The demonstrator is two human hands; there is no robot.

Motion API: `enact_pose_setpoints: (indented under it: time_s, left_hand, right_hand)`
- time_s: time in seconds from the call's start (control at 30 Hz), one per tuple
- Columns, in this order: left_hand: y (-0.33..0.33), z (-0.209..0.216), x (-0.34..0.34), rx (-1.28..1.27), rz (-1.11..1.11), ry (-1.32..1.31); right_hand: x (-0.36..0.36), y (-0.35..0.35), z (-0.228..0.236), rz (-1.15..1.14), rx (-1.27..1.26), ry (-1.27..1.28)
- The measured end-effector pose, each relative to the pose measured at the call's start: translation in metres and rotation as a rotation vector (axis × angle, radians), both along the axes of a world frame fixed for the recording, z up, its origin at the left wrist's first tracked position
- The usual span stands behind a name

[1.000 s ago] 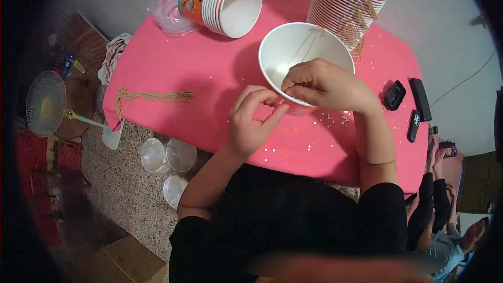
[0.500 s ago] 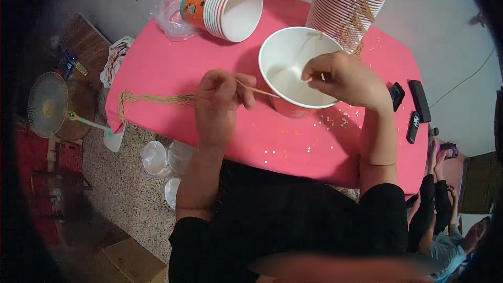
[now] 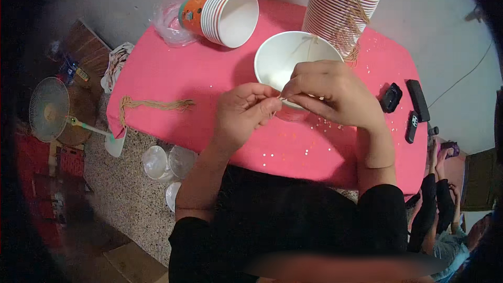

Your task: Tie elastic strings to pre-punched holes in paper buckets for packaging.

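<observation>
Fingers of the left hand (image 3: 242, 112) and the right hand (image 3: 327, 91) pinch closed on one thin tan string (image 3: 279, 98) at the near rim of a single white paper cup (image 3: 285, 55), which stands open-mouthed on the pink tabletop (image 3: 173, 73). A strand of string crosses inside it; otherwise it looks empty. Two cup stacks are in view: one nested stack (image 3: 222, 15) lying on its side, its front cup empty, and one tall upright stack (image 3: 343, 5) draped with string. One bundle of tan strings (image 3: 154, 106) lies left. Three dark gadgets (image 3: 406, 105) sit right. Three clear plastic cups (image 3: 167, 165) are on the floor.
</observation>
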State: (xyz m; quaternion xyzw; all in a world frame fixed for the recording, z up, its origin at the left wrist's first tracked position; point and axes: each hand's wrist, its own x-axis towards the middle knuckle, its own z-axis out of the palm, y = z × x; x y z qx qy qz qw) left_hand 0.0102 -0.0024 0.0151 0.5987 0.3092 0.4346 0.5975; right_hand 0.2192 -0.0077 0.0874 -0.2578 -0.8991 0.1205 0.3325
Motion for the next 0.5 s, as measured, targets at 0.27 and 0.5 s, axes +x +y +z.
enact_pose_setpoints:
  time_s: [0.27,0.5]
  left_hand:
    - [0.000,0.000,0.007,-0.049,-0.013,-0.034]
    - [0.009,-0.011,-0.006,-0.132,-0.026,-0.183]
  right_hand:
    - [-0.006,0.014,-0.011,-0.023,-0.044,0.041]
    - [-0.008,0.009,-0.007,-0.019,0.194,0.015]
